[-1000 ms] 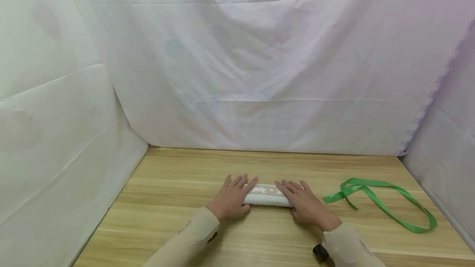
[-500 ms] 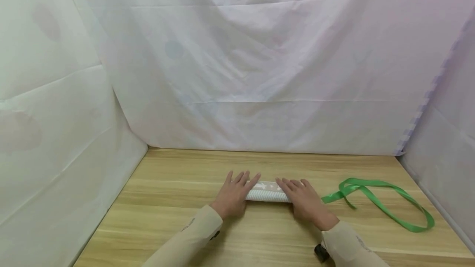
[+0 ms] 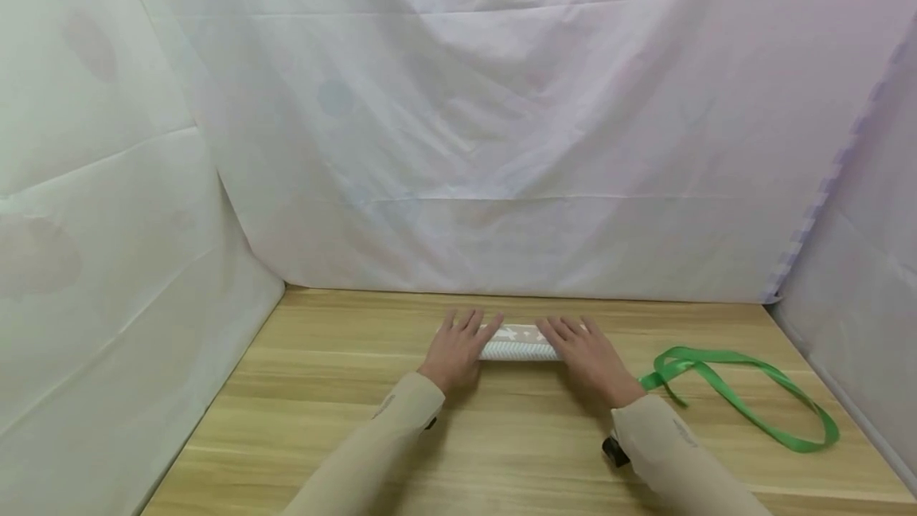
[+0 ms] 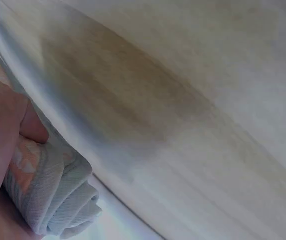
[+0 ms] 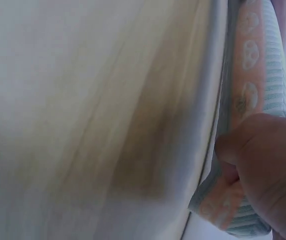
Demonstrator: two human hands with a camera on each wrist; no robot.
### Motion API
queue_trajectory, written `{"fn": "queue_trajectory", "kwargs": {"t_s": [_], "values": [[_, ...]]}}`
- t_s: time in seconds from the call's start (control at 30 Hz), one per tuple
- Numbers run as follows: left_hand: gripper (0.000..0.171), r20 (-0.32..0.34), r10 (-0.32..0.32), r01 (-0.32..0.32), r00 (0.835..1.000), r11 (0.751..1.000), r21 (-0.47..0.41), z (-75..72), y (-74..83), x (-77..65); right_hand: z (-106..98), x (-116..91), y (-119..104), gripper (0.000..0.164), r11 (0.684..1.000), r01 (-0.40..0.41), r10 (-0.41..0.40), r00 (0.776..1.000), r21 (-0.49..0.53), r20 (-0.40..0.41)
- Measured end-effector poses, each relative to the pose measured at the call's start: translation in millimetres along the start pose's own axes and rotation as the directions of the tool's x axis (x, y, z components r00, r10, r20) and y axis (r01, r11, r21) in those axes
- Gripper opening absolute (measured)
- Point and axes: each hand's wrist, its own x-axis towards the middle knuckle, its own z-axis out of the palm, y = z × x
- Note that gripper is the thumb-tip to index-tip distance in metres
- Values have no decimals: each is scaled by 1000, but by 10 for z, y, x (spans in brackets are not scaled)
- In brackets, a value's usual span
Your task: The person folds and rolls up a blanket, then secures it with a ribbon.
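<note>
A rolled towel [image 3: 520, 350] lies crosswise on the wooden table, with a striped pale side and a beige or orange patterned band. My left hand [image 3: 456, 350] holds its left end and my right hand [image 3: 589, 355] its right end, fingers over the top. In the left wrist view, bent fingers [image 4: 3, 120] grip the towel [image 4: 65, 192], whose layered folds show at the end. Bent fingers [image 5: 252, 142] hold the towel [image 5: 275, 75] in the right wrist view, by a loose corner. Its middle shows between my hands; both ends are partly covered in the head view.
A green ribbon [image 3: 805, 446] lies in a loose loop at the right of the table [image 3: 344, 388], one end close to my right wrist. White cloth [image 3: 458, 142] hangs behind the table and at both sides. A small black device [image 3: 614, 451] sits at my right cuff.
Both hands and the towel have moved away from me toward the back of the table, mostly in the last half second. The ribbon stays almost where it was.
</note>
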Motion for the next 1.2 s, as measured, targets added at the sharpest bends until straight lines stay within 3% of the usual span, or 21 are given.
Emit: {"fn": "queue_trajectory", "kwargs": {"t_s": [0.17, 0.33, 0.6, 0.7, 0.83, 1.0, 1.2], "values": [[81, 41, -21, 22, 999, 1000, -19, 88, -19, 66, 67, 41, -7, 62, 997, -35, 33, 999, 70, 34], [83, 101, -18, 29, 995, 994, -106, 135, -32, 79, 88, 45, -18, 61, 987, -70, 57, 994, 146, 92], [77, 214, -28, 77, 977, 971, -225, 112, -22, 92, 68, 55, 12, 80, 952, -146, 75, 964, 269, 256], [73, 209, -38, 97, 977, 956, -277, 119, 2, 93, 88, 54, 27, 77, 943, -166, 81, 955, 289, 284], [63, 183, -59, 115, 981, 942, -315, 103, 30, 83, 123, 35, 26, 77, 939, -175, 92, 957, 295, 275], [58, 180, -71, 124, 981, 945, -304, 101, 40, 74, 138, 12, 11, 76, 935, -159, 94, 973, 318, 210], [58, 171, -75, 123, 982, 949, -291, 141, 34, 70, 85, -35, 29, 74, 906, -146, 91, 984, 398, 153]]}}
